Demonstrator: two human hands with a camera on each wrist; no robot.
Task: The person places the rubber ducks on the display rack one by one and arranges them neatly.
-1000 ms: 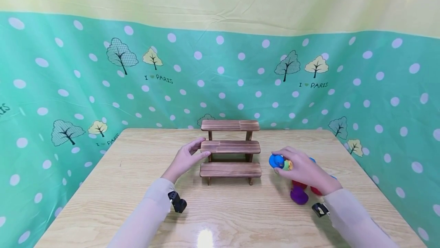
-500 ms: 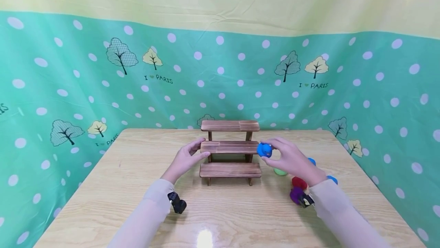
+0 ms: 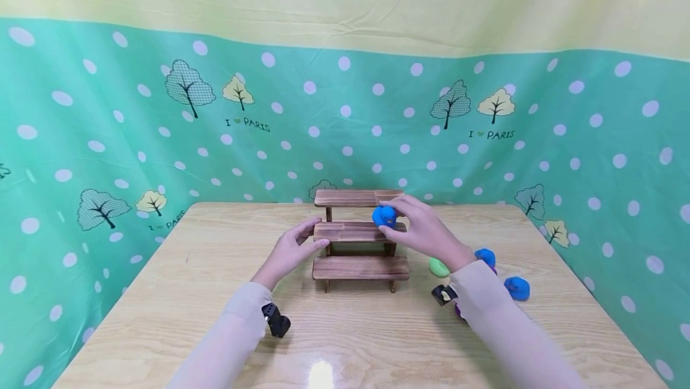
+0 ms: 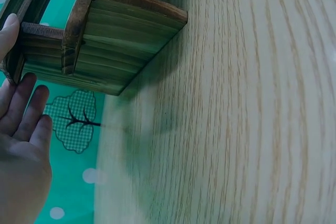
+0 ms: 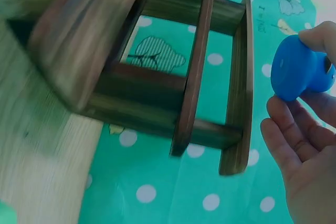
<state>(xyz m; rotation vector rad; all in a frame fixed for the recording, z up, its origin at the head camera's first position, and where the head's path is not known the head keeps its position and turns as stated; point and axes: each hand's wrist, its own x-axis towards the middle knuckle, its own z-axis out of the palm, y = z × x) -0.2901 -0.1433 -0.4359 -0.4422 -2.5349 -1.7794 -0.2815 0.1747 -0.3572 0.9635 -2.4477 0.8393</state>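
A blue rubber duck (image 3: 384, 217) is pinched between the thumb and fingers of my right hand (image 3: 426, 230). It is over the right part of the middle step of a three-tier wooden display stand (image 3: 361, 268); in the right wrist view the duck (image 5: 296, 69) appears apart from the stand. My left hand (image 3: 288, 251) grips the left end of the middle step, its thumb in front and its fingers behind. The left wrist view shows this hand (image 4: 23, 150) at the stand's edge (image 4: 131, 40).
To the right on the wooden table (image 3: 345, 341) lie a green toy (image 3: 439, 267) and two more blue ducks, one nearer (image 3: 517, 288) and one farther back (image 3: 485, 257). My right forearm partly hides a purple toy. A dotted green curtain (image 3: 345, 137) stands behind the table.
My right hand has carried the blue duck leftward and up, from beside the other toys to over the middle step. The left hand has stayed on the stand.
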